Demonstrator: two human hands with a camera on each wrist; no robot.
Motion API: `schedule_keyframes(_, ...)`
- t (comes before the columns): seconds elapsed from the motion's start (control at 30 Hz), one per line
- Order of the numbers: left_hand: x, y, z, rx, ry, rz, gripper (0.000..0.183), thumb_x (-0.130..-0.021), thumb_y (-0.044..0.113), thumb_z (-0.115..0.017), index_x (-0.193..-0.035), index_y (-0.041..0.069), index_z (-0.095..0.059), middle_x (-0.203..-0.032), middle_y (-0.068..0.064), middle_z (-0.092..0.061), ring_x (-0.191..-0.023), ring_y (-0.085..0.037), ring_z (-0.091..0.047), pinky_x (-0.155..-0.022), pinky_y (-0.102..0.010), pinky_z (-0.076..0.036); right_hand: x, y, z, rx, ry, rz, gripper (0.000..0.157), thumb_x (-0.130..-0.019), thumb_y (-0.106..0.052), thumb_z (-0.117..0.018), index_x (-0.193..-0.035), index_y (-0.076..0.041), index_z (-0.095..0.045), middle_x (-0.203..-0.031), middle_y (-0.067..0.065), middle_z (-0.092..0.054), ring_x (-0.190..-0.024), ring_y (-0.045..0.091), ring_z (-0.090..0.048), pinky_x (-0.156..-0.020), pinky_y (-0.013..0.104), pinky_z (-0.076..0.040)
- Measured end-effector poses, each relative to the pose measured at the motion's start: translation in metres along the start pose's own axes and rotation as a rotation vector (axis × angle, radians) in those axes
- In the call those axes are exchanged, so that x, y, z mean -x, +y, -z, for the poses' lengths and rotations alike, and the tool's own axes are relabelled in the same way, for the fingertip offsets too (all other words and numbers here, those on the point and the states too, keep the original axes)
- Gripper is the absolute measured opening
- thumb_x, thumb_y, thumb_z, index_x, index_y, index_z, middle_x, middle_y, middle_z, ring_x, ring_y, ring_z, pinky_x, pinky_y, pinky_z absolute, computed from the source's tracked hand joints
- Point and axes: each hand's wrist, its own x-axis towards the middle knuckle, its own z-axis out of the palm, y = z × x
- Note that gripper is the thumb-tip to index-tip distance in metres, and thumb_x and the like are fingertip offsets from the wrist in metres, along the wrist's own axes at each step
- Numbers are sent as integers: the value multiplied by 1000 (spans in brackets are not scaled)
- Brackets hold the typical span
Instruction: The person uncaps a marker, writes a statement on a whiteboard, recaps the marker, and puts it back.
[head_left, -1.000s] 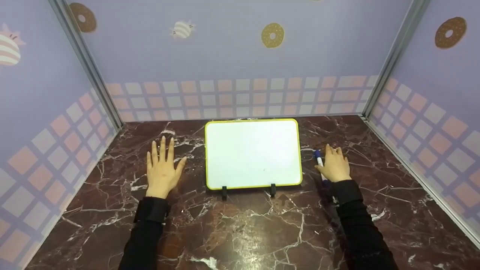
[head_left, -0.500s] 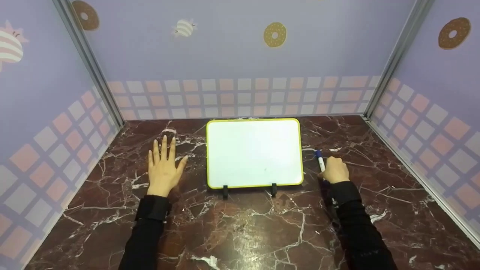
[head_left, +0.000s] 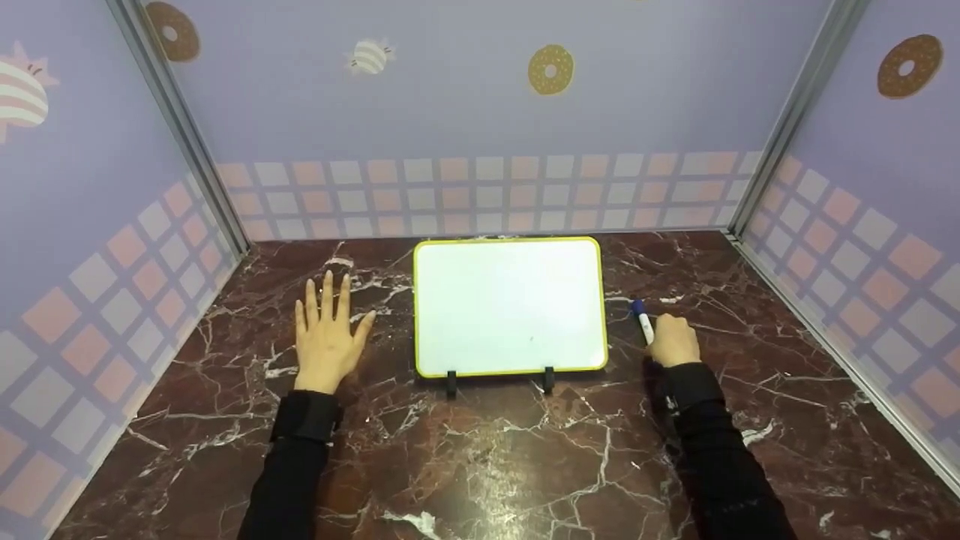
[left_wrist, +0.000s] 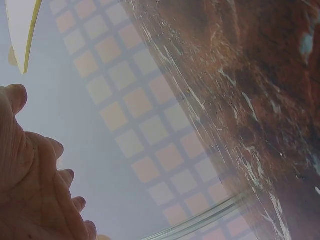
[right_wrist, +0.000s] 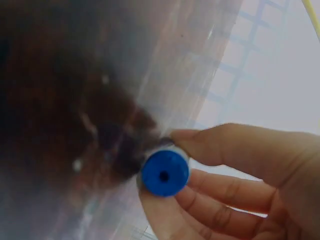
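Observation:
My right hand (head_left: 674, 340) pinches a whiteboard marker (head_left: 644, 324) between thumb and curled fingers, right of the whiteboard. The marker has a white barrel and a blue cap that points away from me. In the right wrist view the marker's blue end (right_wrist: 165, 173) faces the camera, with the thumb on one side and fingers on the other. My left hand (head_left: 327, 343) lies palm down with straight, spread fingers, left of the board. A whiteboard (head_left: 510, 307) with a yellow frame stands between the hands, tilted back. In the left wrist view the left hand's (left_wrist: 37, 185) palm side shows.
Two black feet, a left foot (head_left: 451, 384) and a right foot (head_left: 548, 379), hold up the board's lower edge. The dark red marbled table (head_left: 495, 465) is bordered by patterned purple panels (head_left: 465, 112) at the back and on both sides.
The right hand's fingers, extended beside the marker a second ago, have curled around it. The marker has shifted slightly and turned a little. The left hand stays in place.

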Motion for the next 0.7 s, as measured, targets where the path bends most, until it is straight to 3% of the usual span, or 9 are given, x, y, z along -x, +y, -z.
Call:
schedule_keyframes(0.2,0,-1,1,8,-11,4,72,-106,48,-36,-160,12,-6,-167,-15,4,-153,-39,11,-126,-55,10,4,-1,17,-89,154,-9,23,-78,-1,-73,-94,16,-68,-91,35,-68,-85,54,-65,-74,63,-56)
schedule_keyframes(0.37,0,0,3,11,2,-4,73,-106,47,-36,-160,12,-4,-167,-15,4,-153,-39,11,-127,-54,11,10,-13,36,-150,279,22,32,-80,0,-68,-109,14,-67,-101,33,-69,-90,52,-66,-78,63,-55)
schedule_keyframes(0.53,0,7,4,5,92,-58,72,-105,46,-39,-161,14,-6,-168,-13,3,-154,-38,7,-127,-54,7,19,-36,52,-173,333,92,33,-80,2,-66,-112,12,-68,-97,30,-72,-85,47,-69,-75,61,-56)
schedule_keyframes(0.7,-3,26,7,-30,241,-185,72,-103,40,-46,-160,11,-14,-167,-13,-4,-154,-36,-3,-128,-48,6,31,-62,58,-200,311,200,31,-79,6,-65,-110,9,-70,-89,26,-73,-77,41,-70,-68,56,-57)
